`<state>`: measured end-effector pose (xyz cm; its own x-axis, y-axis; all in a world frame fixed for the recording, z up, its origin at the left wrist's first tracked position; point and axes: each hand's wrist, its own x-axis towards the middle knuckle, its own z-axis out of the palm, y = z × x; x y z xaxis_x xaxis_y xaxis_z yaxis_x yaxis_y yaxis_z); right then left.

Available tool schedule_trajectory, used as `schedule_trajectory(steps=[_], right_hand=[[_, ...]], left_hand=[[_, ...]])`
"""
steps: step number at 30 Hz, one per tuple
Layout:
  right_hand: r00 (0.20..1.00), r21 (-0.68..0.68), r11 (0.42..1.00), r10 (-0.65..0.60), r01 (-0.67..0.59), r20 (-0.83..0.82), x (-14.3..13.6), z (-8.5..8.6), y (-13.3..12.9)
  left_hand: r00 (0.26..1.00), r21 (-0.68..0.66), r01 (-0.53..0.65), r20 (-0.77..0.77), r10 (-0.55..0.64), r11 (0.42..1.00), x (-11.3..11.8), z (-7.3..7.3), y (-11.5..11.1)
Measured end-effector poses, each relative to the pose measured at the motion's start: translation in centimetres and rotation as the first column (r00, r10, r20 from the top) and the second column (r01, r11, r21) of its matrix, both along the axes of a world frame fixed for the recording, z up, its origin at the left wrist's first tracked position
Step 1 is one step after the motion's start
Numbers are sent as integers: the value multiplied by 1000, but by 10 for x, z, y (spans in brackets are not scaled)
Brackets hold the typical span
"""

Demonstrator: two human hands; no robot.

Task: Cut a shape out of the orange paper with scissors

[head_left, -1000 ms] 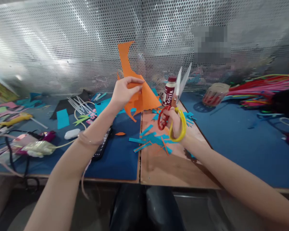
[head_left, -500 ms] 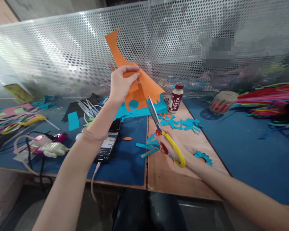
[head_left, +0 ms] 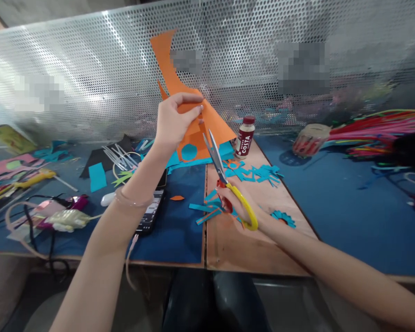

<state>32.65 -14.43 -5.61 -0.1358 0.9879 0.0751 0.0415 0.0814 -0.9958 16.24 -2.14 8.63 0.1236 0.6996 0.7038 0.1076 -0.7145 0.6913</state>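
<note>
My left hand point(head_left: 180, 117) pinches a piece of orange paper point(head_left: 216, 121) between thumb and fingers, holding it up above the table. The paper has a long curved strip rising at its upper left. My right hand point(head_left: 233, 203) is closed round the red and yellow handles of a pair of scissors point(head_left: 216, 157). The blades point up and stand slightly apart, with their tips by the lower edge of the orange paper. Behind the paper lie blue sheets point(head_left: 226, 150), partly covered. A small orange leaf-shaped piece point(head_left: 177, 198) lies on the table below my left hand.
A bottle point(head_left: 245, 137) stands behind blue paper scraps point(head_left: 263, 173). A blue paper flower point(head_left: 283, 218) lies near my right forearm. A phone point(head_left: 151, 213) is under my left forearm. Left are a glue gun point(head_left: 38, 177) and cables; right, a jar point(head_left: 310, 139) of pipe cleaners. A perforated metal panel point(head_left: 107, 83) runs behind.
The view has shifted slightly, so the table things appear further left. The scissor blades have spread a little, and their tips are nearer the paper below my left fingers.
</note>
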Motion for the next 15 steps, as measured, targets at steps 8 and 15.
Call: schedule_trajectory(steps=[8, 15], right_hand=[[997, -41, 998, -41, 38, -66, -2, 3, -2], [996, 27, 999, -40, 43, -85, -1, -9, 3]], left_hand=[[996, -36, -25, -87, 22, 999, 11, -5, -10], [990, 56, -85, -106, 91, 995, 22, -5, -9]])
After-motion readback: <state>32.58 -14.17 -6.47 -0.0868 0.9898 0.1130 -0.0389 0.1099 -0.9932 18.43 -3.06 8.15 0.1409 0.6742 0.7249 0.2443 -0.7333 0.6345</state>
